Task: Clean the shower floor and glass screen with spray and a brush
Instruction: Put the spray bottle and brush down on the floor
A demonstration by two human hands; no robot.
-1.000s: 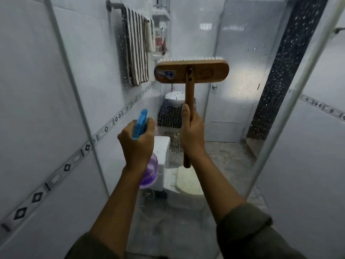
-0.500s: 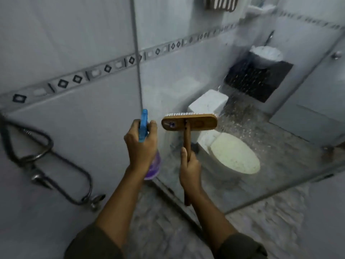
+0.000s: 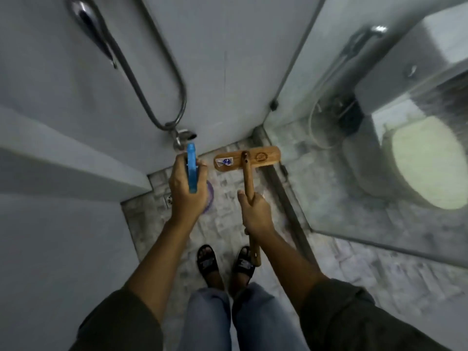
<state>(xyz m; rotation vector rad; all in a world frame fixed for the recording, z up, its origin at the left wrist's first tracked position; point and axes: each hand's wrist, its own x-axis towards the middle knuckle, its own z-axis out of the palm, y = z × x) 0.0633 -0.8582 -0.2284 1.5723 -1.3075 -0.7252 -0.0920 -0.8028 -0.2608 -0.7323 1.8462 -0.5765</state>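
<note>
Jeans and black slides (image 3: 224, 262) sit at the bottom of the view, standing on the shower floor (image 3: 228, 206), which is pale stone-look tile and looks wet, so probably slick underfoot. Both forearms reach forward and down, elbows a bit bent, roughly side by side. Right hand (image 3: 255, 214) is wrapped around the wooden handle of the brush (image 3: 247, 159) about halfway up, thumb lying along the shaft; the loose end of the handle pokes out behind the wrist. I'd guess the brush is stiff and fairly light, and a grip closer to the head would give more pressure for scrubbing. The head hovers flat-side up over the floor, right by the bottom rail of the glass screen (image 3: 379, 173); can't tell if the bristles are touching tile. Left hand (image 3: 187, 196) is clenched round the neck of the spray bottle (image 3: 191, 171), blue trigger top pointing ahead, purple body mostly hidden under the palm. Plastic and part full I reckon, so easy one-handed. Further out there's a shower hose (image 3: 152, 79) looping down the wall, and a toilet (image 3: 425, 160) beyond the speckled glass.
</note>
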